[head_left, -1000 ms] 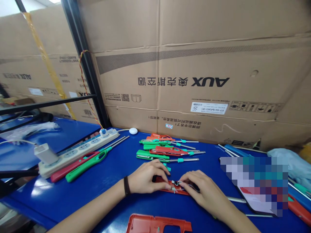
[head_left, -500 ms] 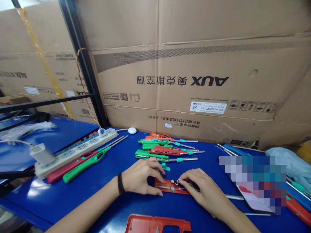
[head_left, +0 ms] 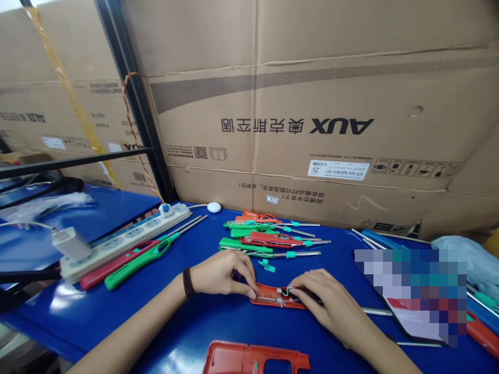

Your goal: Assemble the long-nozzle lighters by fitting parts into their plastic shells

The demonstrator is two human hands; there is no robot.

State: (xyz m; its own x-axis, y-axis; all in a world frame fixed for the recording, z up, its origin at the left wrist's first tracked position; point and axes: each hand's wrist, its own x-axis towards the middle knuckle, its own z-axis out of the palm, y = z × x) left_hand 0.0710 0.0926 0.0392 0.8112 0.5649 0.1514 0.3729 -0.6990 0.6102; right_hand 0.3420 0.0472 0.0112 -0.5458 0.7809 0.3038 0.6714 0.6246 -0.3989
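Note:
An opened red lighter half-shell (head_left: 273, 297) lies flat on the blue table (head_left: 156, 317), with small white and metal parts and a thin wire inside it. My left hand (head_left: 220, 272) has its fingers curled, and its fingertips pinch the shell's left end. My right hand (head_left: 327, 301) covers the shell's right end, fingers pinched on the wire and parts near the middle. A thin metal tube (head_left: 376, 311) sticks out to the right from under my right hand. A black band (head_left: 187, 283) is on my left wrist.
A second red shell half (head_left: 255, 359) lies at the near edge. A pile of red and green gas lighters (head_left: 268, 239) sits behind my hands. At left lie a white power strip (head_left: 125, 239) and two long lighters (head_left: 132, 259). Large cardboard boxes (head_left: 312, 104) wall the back.
My left hand slid left along the shell to its left end. The camera view shifted slightly. My right hand stayed on the wire and parts.

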